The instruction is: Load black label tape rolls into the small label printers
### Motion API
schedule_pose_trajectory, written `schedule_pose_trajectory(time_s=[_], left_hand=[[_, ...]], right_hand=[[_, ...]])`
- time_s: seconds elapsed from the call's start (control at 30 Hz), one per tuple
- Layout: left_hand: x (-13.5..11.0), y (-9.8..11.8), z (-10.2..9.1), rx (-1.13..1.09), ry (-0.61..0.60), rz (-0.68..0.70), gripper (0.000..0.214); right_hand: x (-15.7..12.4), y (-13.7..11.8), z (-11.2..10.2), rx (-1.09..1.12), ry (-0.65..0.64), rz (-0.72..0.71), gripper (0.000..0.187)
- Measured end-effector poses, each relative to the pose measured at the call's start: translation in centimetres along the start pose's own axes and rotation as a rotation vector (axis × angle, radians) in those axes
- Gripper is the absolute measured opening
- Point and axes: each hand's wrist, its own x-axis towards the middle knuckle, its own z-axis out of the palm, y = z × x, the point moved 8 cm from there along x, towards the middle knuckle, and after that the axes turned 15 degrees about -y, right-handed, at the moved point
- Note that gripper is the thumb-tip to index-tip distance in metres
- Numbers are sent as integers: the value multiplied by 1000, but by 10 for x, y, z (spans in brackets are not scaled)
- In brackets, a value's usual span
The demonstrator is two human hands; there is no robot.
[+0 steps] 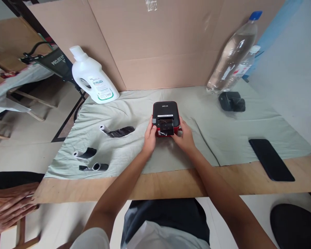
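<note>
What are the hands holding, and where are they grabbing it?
Both hands hold the small red-and-black printer by its front end: left hand on its left side, right hand on its right.

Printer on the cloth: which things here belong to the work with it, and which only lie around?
In use: printer, left hand, right hand, paper rolls.
Lying about: detergent bottle, water bottle, phone, black adapter.

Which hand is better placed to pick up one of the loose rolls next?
Left, probably. The rolls lie on the cloth on the left hand's side; the right hand is across the printer.
</note>
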Motion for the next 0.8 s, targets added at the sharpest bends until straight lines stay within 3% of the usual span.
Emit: schedule_pose_trajectory(time_s=[0.2, 0.37, 0.6, 0.8], left_hand=[[-9, 6, 3, -10, 24, 56, 60], [-11, 7, 4, 21, 31, 54, 63], [-10, 7, 3, -22, 56, 112, 61], [-12, 9, 0, -23, 67, 111, 57]], right_hand=[[-3, 5, 4, -35, -5, -49, 82], [-4, 14, 7, -80, -1, -37, 100], [-5, -1, 6, -135, 32, -97, 80], [-8, -1, 11, -149, 29, -67, 83]])
